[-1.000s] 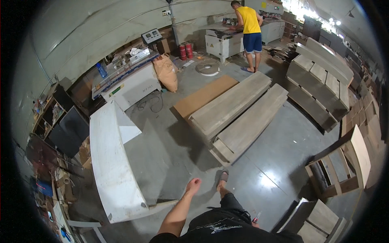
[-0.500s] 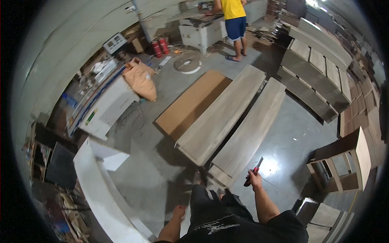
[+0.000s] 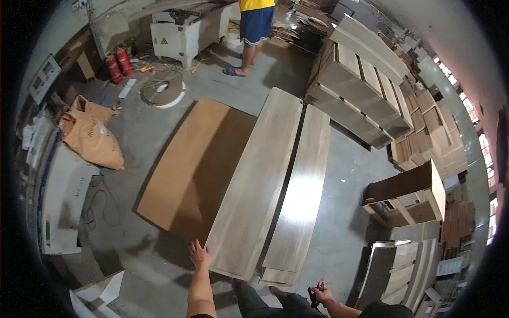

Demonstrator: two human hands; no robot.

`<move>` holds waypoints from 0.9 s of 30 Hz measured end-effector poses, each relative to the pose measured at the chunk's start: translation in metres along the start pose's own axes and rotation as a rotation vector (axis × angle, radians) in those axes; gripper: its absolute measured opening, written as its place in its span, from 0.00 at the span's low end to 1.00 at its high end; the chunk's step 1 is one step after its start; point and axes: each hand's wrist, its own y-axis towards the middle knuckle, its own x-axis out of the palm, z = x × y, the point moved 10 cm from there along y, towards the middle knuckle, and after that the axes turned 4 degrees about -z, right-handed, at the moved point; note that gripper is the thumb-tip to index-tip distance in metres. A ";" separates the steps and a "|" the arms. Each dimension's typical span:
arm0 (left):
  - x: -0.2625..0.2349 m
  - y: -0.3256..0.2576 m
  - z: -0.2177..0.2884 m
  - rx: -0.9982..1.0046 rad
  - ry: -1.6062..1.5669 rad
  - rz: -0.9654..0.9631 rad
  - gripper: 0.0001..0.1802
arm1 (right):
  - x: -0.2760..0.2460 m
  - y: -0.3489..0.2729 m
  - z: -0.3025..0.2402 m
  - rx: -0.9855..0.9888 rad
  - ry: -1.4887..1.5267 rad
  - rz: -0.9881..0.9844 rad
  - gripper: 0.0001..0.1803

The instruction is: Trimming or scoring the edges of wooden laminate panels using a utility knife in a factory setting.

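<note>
Two long stacks of pale grey wood-grain panels lie side by side ahead of me, a wider left stack (image 3: 254, 185) and a narrower right stack (image 3: 305, 196), with a dark gap between them. A plain brown board (image 3: 191, 164) lies left of them. My left hand (image 3: 200, 255) reaches to the near left corner of the wider stack, fingers apart and empty; whether it touches the panel is unclear. Low at the right, my right hand (image 3: 324, 294) is closed round a black and red utility knife (image 3: 314, 298). Its blade is hard to make out here.
Another person in blue shorts (image 3: 257, 24) stands at a white machine (image 3: 177, 42) at the back. Stacked panels (image 3: 360, 85), a wooden cabinet frame (image 3: 405, 196) and more panels (image 3: 395, 270) stand right. A brown sack (image 3: 93, 135) and red fire extinguishers (image 3: 113, 70) are left.
My left hand has moved forward from beside my leg to the wider stack's corner, its fingers spreading. My right hand has lowered with the knife. The view has shifted toward the right and nearer the panels.
</note>
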 end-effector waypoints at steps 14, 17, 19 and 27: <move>0.015 -0.013 0.054 0.149 -0.181 -0.219 0.31 | 0.046 0.039 -0.296 -0.501 0.726 -0.014 0.18; -0.008 -0.067 0.083 0.174 -0.233 -0.268 0.31 | 0.024 0.053 -0.358 -0.466 0.761 0.000 0.28; -0.020 -0.104 0.103 0.110 -0.248 -0.270 0.32 | 0.028 0.039 -0.394 -0.369 1.044 -0.242 0.39; -0.089 -0.239 0.209 0.377 -0.533 -0.240 0.35 | -0.085 -0.074 -0.418 -0.652 1.375 -0.548 0.20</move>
